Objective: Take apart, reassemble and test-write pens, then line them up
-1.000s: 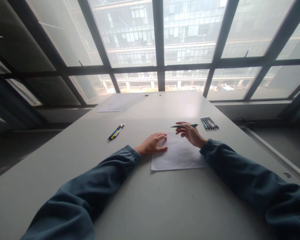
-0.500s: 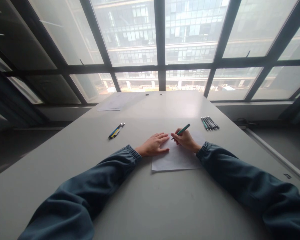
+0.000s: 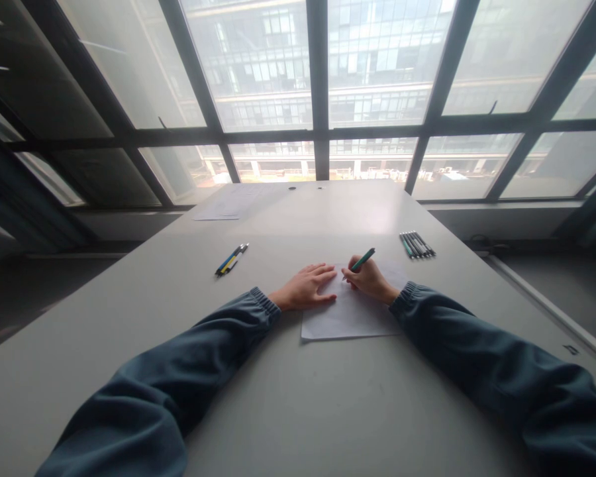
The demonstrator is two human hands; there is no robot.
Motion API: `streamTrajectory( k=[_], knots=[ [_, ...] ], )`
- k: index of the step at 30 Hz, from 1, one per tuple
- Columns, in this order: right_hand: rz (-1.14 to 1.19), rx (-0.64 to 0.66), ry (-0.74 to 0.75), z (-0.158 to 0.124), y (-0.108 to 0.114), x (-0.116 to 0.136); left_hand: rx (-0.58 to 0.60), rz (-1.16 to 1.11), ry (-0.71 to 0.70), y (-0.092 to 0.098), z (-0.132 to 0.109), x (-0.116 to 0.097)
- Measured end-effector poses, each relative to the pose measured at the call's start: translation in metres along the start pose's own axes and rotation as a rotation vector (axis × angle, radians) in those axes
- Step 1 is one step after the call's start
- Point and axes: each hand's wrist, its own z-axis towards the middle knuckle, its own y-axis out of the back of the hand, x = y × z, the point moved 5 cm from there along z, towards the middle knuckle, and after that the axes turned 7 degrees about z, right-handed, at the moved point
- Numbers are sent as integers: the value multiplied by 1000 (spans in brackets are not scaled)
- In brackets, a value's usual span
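A white sheet of paper (image 3: 350, 320) lies on the white table (image 3: 298, 411) in front of me. Flat on its left edge rests my left hand (image 3: 305, 288), fingers spread and holding nothing. My right hand (image 3: 370, 278) is over the upper right of the sheet, closed around a green pen (image 3: 363, 258). The pen is tilted, its tip down at the paper just right of my left fingertips. Whether there are marks on the sheet is too faint to tell.
Left of my hands lies a small group of pens (image 3: 232, 260), blue, yellow and dark. Several pens (image 3: 417, 244) lie in a row at the right. More paper (image 3: 223, 204) is at the far left table edge. Large windows (image 3: 268, 66) stand behind the table.
The green pen and the fingers of my right hand have shifted very slightly, the pen's tip a little to the right. My left hand has stayed in place.
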Motion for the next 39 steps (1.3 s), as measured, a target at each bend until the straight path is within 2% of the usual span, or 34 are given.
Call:
streamTrajectory(
  k=[11, 21, 30, 35, 39],
  knots=[
    [-41, 7, -11, 2, -2, -1, -13, -19, -1, 3, 0, -1],
    [-111, -24, 5, 3, 1, -2, 37, 33, 7, 3, 0, -1],
    [-110, -43, 7, 3, 2, -3, 0, 18, -5, 2, 0, 0],
    [70, -10, 47, 3, 2, 3, -85, 3, -3, 4, 0, 3],
    [163, 104, 175, -2, -1, 20, -286, -52, 42, 16, -1, 4]
  ],
)
